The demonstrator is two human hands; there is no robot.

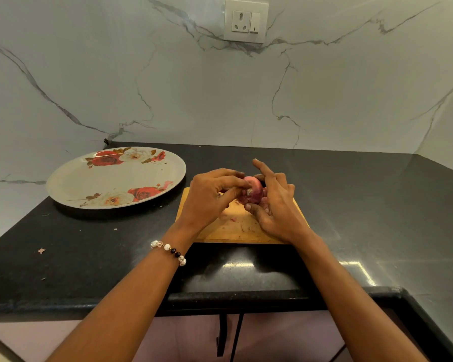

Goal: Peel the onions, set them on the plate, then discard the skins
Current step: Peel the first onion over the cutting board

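Here, a small round red onion (252, 190) with pinkish-purple skin is held between both hands, just above the far part of a rectangular light wooden cutting board (236, 226) that lies on the glossy black stone countertop (351, 205). The left hand (209, 197) curls its fingers over the onion's left side, thumb and fingertips pinching at the skin near the pale root end that faces the camera. The right hand (275, 205) cups the onion from the right and beneath, thumb pressed against its lower front, while the index finger sticks out straight and up, clear of the bulb (the remaining fingers are partly hidden behind it, so how they lie cannot be told). A bracelet of white, clear and dark beads (169, 250) circles the left wrist. A few tiny bits of reddish skin (233, 219) lie on the board beneath the hands. To the left of the board, just beside its corner, sits a large round cream plate printed with red and white roses (115, 177); no onion lies on it. A small pinkish scrap of peel (41, 251) rests on the countertop well to the left, near the front edge. Behind everything rises a white marble-patterned wall (168, 87) with a white socket and switch plate (246, 20).
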